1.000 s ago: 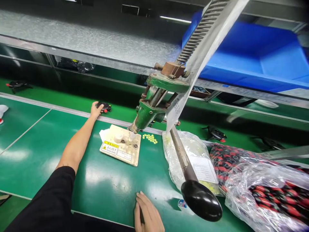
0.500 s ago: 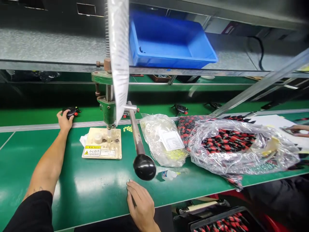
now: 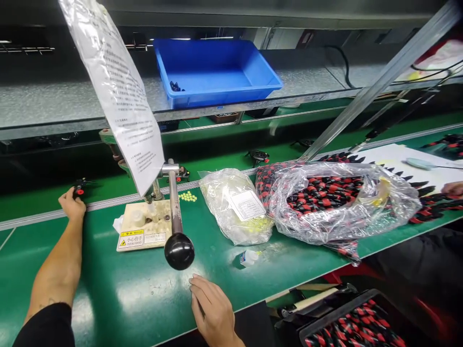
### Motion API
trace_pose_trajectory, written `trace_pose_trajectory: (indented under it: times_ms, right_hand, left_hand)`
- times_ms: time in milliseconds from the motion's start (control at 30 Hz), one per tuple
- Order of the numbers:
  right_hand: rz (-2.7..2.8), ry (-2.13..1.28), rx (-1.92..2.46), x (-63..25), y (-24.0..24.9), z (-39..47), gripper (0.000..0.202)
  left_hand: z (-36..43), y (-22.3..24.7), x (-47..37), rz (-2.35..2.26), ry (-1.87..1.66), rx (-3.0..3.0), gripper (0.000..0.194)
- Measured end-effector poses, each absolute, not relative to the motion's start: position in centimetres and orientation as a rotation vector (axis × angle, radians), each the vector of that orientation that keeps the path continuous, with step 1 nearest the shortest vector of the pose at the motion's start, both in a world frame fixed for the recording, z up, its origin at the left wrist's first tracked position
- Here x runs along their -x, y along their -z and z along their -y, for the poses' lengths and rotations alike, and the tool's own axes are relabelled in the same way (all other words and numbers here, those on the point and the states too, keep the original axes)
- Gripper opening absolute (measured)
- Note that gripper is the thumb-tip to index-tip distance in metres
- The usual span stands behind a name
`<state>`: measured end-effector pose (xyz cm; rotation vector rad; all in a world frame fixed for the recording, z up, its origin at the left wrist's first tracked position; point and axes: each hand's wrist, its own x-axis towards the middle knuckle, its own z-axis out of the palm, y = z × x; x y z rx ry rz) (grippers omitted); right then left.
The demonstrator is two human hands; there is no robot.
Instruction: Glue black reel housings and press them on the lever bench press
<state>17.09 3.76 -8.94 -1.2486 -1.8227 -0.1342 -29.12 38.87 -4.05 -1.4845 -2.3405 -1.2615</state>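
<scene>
My left hand (image 3: 73,205) is at the far left, at the green strip behind the metal rail. Its fingers are closed on a small black part with a red button (image 3: 79,190), partly hidden by the fingers. My right hand (image 3: 213,308) rests at the table's front edge, fingers loosely stretched, with nothing visible in it. Between the hands stands a hand press with a cream base (image 3: 141,243) and a warning label. Its lever ends in a black ball knob (image 3: 179,251), just beyond my right fingertips. Small yellow discs (image 3: 188,196) lie behind the lever.
A printed sheet in a plastic sleeve (image 3: 126,111) hangs before the press. Right of it lie a clear bag with a label (image 3: 217,193), a small bottle (image 3: 249,258) and a bag of red-black parts (image 3: 325,197). A blue bin (image 3: 224,96) sits above. Another person's hand (image 3: 453,189) shows far right.
The view has shifted, and the hanging sheet now appears tilted and farther left. My left hand stays at the black part, now farther left in view. The right hand has barely moved.
</scene>
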Motion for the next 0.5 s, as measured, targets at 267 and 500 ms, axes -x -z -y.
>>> trace_pose_trajectory:
  times_ms: [267,500]
  right_hand:
    - [1.898,0.197,1.198,-17.9,11.0,-3.6,0.023]
    - [1.898,0.162,1.199,-17.9,11.3,-3.3,0.020]
  left_hand:
    - [-39.5,5.2,29.8,2.330,1.123,1.598,0.061]
    - [-39.0,6.6,30.7,2.324,1.167,1.581,0.064]
